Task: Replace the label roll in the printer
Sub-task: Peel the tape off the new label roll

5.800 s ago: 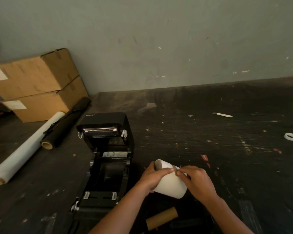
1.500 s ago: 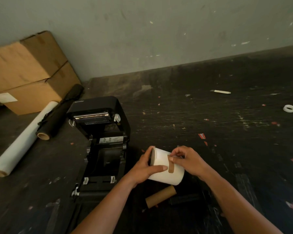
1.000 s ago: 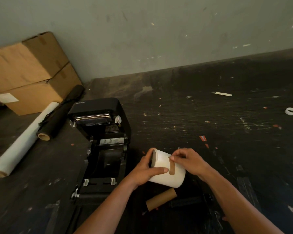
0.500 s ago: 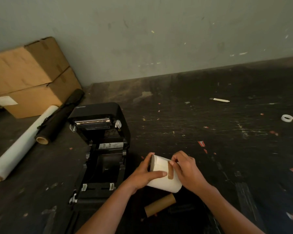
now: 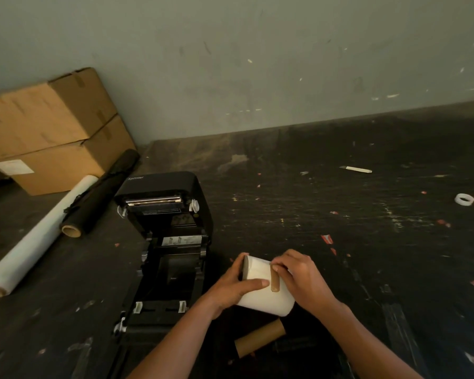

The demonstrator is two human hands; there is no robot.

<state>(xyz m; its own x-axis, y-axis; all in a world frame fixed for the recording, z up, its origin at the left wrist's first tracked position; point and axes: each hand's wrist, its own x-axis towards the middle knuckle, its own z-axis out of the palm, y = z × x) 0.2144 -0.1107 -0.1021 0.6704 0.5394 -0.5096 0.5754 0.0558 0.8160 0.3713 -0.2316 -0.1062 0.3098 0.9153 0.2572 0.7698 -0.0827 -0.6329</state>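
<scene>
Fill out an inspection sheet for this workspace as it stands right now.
Surface: dark, scuffed table, dotted with paper scraps.
Job's things: black printer with lid raised and bay empty; white label roll held above the table, brown tape strip across its end; bare cardboard core lying below it.
Clutter: white film roll, black roll, two tape rings, a white stick.
Hands: left hand grips the roll; right hand picks at the tape strip.
Cables: nothing seen.
Surroundings: two stacked cardboard boxes, grey wall.
</scene>
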